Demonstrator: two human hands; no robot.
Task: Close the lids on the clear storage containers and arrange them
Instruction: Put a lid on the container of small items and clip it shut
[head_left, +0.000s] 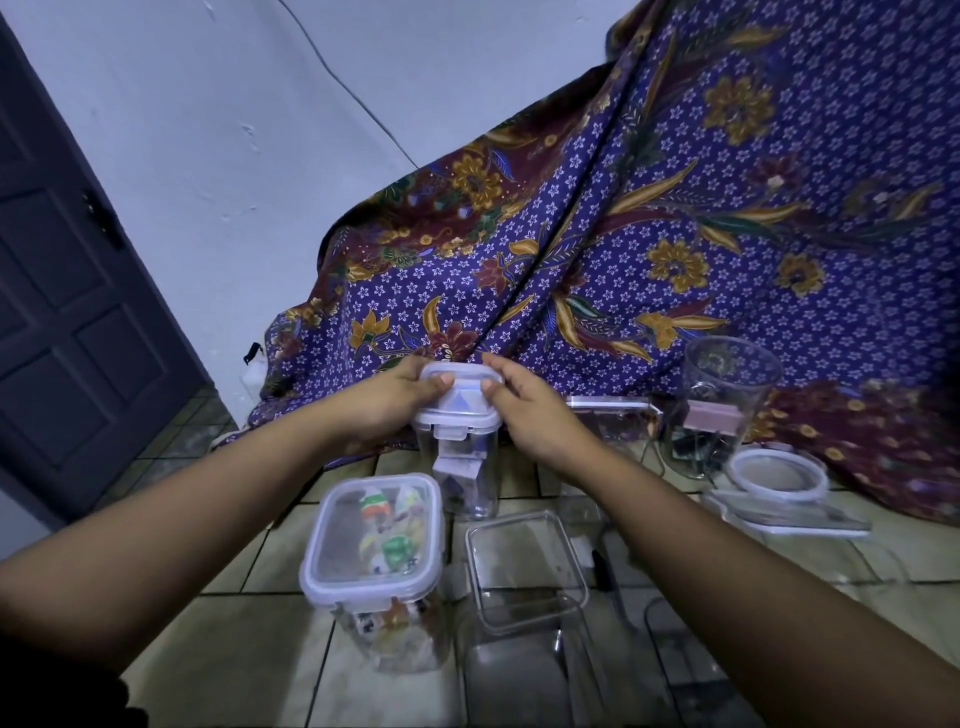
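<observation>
A tall clear container (467, 478) stands on the tiled floor at centre, with a white-rimmed lid (460, 410) on top. My left hand (395, 400) grips the lid's left side, thumb on top. My right hand (530, 415) holds its right side, fingers at the far edge. In front to the left stands a lidded container (376, 545) with colourful small items inside. Next to it on the right stands a clear container (524, 566) without a lid. A round clear jar (717, 410) with dark clips inside stands lidless at the right.
A round white-rimmed lid (776, 475) lies on a flat rectangular lid (810, 522) at the right. Another clear box (608, 415) sits behind my right hand. A purple patterned cloth (675, 234) hangs behind. A dark door (62, 291) is at the left. A black pen (605, 569) lies on the tiles.
</observation>
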